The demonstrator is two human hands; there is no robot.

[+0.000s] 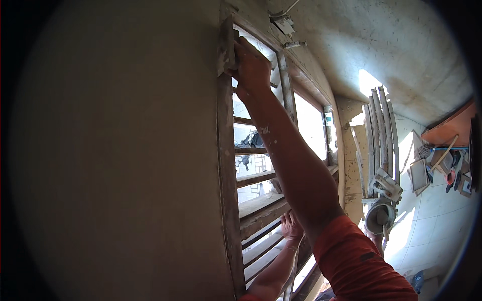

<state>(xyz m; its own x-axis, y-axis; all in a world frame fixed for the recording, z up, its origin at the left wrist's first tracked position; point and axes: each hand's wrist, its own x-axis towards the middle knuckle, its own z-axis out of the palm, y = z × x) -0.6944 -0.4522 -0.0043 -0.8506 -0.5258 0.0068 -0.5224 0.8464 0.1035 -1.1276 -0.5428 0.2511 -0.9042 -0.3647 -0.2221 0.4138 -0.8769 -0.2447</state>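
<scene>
Up by the window frame (227, 175): right hand (253, 67) raised high, fingers bent round a flat tool (229, 56) and pinching it toward the palm.
Flat tool: at the top end of the frame's left upright, seemingly against the wood, just where the wall (125, 160) begins; its far side is hidden.
Left hand (292, 226): much lower, near the end of a thick crossbar (263, 224), fingers pointing upward — whether they close round the wood I cannot tell.
Right arm (296, 155): stretched across the window, spattered with pale flecks, its orange-red sleeve (361, 263) at the lower right.
Slats (256, 179): set one above another between the uprights, bright light behind them.
Wall: smooth, grey-brown, filling the left side of the view.
Planks (384, 133): long and narrow, side by side, to the right of the window; at their near end, a float with a handle (386, 188).
Bucket (380, 218): just below that float, grey stuff inside — a handle juts from it.
Tiled floor (422, 226): pale, sunlit in patches, with a shallow tray (418, 176) near assorted tools (454, 168) at the far right.
</scene>
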